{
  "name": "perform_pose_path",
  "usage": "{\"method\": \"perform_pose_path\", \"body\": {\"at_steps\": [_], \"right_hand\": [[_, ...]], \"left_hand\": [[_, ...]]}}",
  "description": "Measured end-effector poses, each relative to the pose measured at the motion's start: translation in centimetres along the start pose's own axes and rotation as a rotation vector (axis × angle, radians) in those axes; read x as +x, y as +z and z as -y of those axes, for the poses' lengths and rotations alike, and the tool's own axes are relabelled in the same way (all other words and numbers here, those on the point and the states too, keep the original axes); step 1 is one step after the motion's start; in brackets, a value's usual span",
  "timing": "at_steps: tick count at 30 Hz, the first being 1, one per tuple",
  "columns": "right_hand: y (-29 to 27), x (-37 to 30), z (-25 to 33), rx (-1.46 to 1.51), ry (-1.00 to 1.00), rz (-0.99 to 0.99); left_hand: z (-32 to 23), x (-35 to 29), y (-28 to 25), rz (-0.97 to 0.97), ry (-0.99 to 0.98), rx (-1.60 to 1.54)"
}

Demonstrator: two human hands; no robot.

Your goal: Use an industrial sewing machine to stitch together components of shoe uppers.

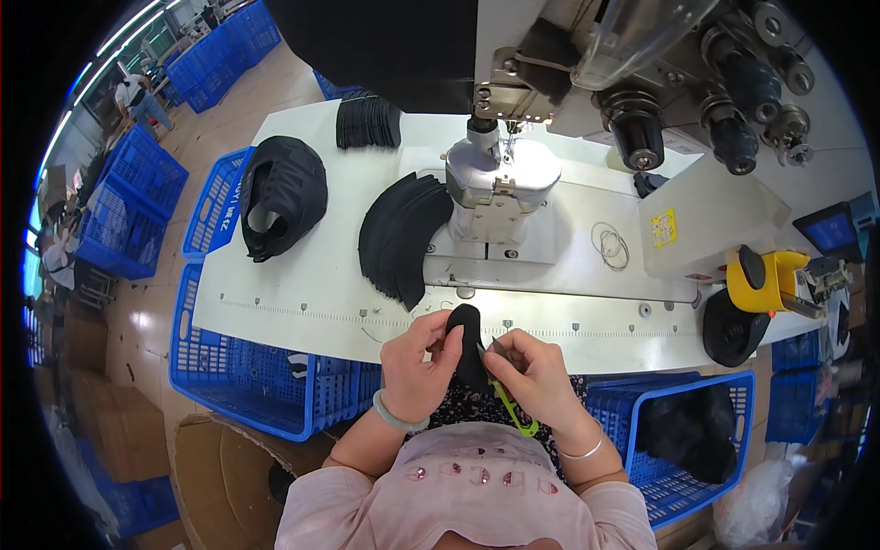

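My left hand (pixel 423 362) pinches a curved black fabric piece (pixel 468 344), shaped like a cap brim, between thumb and fingers. My right hand (pixel 534 374) is closed around a small pair of scissors (pixel 515 410) with lime-green handles. Their blades lie against the fabric's right edge; whether they are cutting is too small to tell. Both hands are over the front edge of the white table (pixel 266 316). Behind them rests a fanned stack of similar black pieces (pixel 401 236), beside the metal post of a sewing machine (pixel 502 183).
A black cap-like item (pixel 286 197) sits at the table's left, with another black stack (pixel 368 123) farther back. Blue crates (pixel 266 403) stand below the table on both sides. To the right are a yellow holder (pixel 765 280) and a loose thread loop (pixel 610 246).
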State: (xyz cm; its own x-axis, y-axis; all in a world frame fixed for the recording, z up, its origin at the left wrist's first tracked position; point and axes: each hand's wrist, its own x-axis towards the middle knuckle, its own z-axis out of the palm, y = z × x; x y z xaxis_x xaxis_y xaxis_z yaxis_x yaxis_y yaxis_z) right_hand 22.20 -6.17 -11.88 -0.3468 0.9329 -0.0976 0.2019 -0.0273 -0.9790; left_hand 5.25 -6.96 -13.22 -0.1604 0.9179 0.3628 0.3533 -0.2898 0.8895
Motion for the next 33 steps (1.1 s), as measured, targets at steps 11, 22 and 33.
{"method": "perform_pose_path", "body": {"at_steps": [11,22,33], "right_hand": [[-1.3,0.8,-1.3,0.243,0.037,-0.261],[-0.9,2.6,-1.9,-0.536,-0.439,-0.484],[-1.6,2.3,-0.7,-0.109,-0.2,-0.15]], "left_hand": [[0.1,-0.1,-0.4,-0.05,-0.023,-0.054],[0.0,-0.2,-0.6,-0.001,-0.052,-0.061],[-0.7,0.6,-1.4,0.159,-0.382,-0.458]]}}
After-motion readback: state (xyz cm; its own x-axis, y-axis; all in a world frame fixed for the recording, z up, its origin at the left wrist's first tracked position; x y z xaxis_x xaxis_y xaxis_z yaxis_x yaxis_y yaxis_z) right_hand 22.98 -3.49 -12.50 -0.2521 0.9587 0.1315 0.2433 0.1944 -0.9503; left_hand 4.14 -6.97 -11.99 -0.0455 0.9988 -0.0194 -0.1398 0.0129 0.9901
